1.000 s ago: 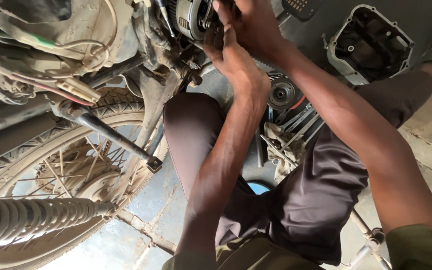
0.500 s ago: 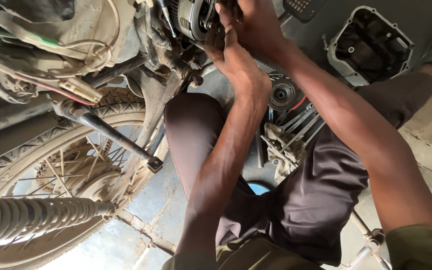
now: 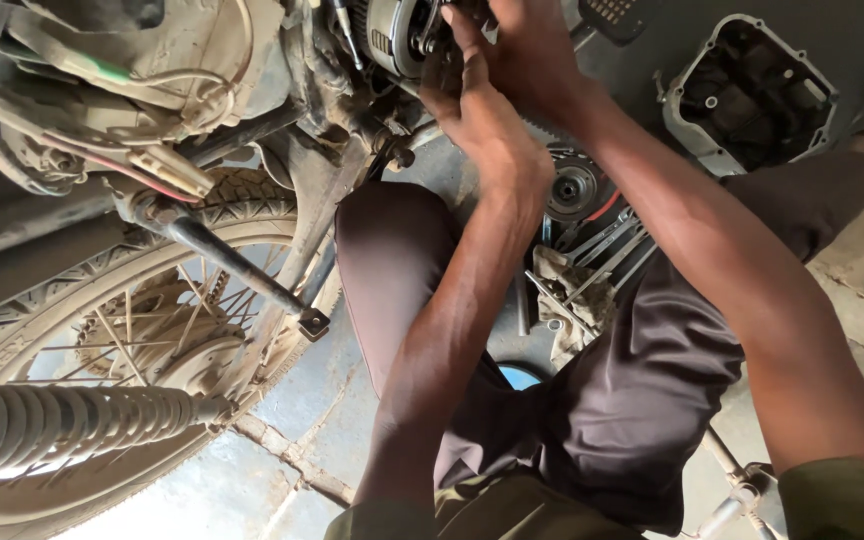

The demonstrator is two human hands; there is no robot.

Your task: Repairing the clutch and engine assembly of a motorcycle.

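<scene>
- Filling the left side, the motorcycle's rear wheel (image 3: 102,330) stands below the engine (image 3: 397,40).
- Left hand (image 3: 482,110) presses on the engine's round rotor, fingers curled; grip unclear.
- Right hand (image 3: 532,50), just above it, is equally near; its grip is hidden.

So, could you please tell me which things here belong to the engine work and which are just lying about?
In hand:
left hand
right hand
round engine part

Lying about:
engine cover
clutch disc
spanners
rear wheel

engine (image 3: 402,35) blocks ahead | wheel (image 3: 102,300) blocks left | floor (image 3: 202,490) free
</scene>
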